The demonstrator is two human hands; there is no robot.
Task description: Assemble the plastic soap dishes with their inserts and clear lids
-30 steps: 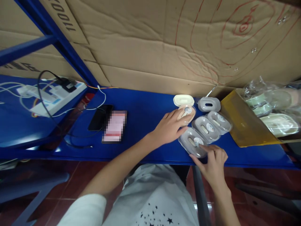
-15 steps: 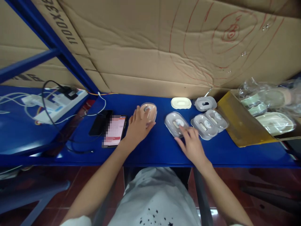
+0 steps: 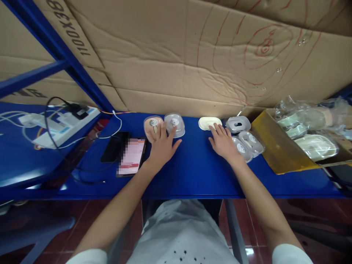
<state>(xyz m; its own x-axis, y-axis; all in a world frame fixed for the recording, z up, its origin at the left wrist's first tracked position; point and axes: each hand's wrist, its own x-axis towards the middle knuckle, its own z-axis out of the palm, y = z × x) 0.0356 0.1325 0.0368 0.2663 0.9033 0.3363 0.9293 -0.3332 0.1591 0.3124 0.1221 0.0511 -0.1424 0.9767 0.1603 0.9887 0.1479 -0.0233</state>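
My left hand lies flat with spread fingers on the blue table, its fingertips touching a pink oval case and a grey oval case that sit side by side. My right hand is flat and open too, fingers stretched toward a cream oval lid. Just right of that hand lie two more grey oval cases, one partly under it, and behind them a grey oval lid with a slot.
A phone with a lit screen and a dark phone lie left of my left hand. A power strip with cables sits far left. A yellow box with bagged cases stands at the right. Cardboard backs the table.
My left hand slid the pink case leftward to beside the phone. My right hand moved a grey case left next to it, then drew back toward the cream lid.
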